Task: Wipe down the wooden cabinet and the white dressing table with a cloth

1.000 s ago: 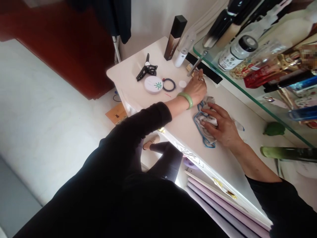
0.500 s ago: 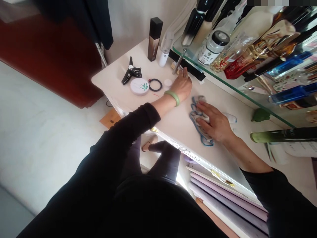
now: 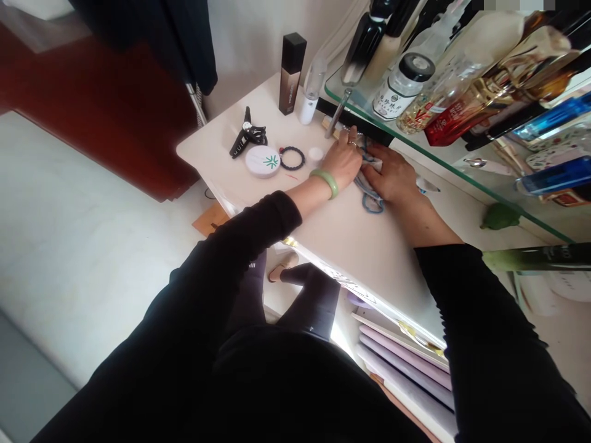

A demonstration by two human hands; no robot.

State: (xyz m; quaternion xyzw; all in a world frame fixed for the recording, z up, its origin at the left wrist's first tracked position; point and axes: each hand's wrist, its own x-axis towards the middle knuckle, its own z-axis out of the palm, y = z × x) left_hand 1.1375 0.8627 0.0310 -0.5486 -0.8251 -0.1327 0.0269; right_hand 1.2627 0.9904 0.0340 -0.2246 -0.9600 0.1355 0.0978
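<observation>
My left hand [image 3: 344, 159], with a green bangle [image 3: 325, 183] on its wrist, rests on the white dresser top [image 3: 341, 246] at the foot of a metal shelf post [image 3: 335, 120]. Its fingers curl over a small tan thing that I cannot make out. My right hand [image 3: 392, 176] lies right beside it. Its fingers are pressed together on a grey cloth with blue edging [image 3: 369, 198], which is bunched under the hand. The two hands nearly touch.
On the dresser's left end lie a black hair claw [image 3: 245, 136], a round white compact [image 3: 263, 162], a dark bead bracelet [image 3: 292, 158] and a small white lid [image 3: 315, 153]. A black box [image 3: 292, 72] and a white spray bottle [image 3: 310, 98] stand behind. Overhead is a glass shelf [image 3: 415, 154] crowded with bottles.
My right hand slid the cloth left and back across the dresser until it met my left hand. My left hand stayed by the shelf post.
</observation>
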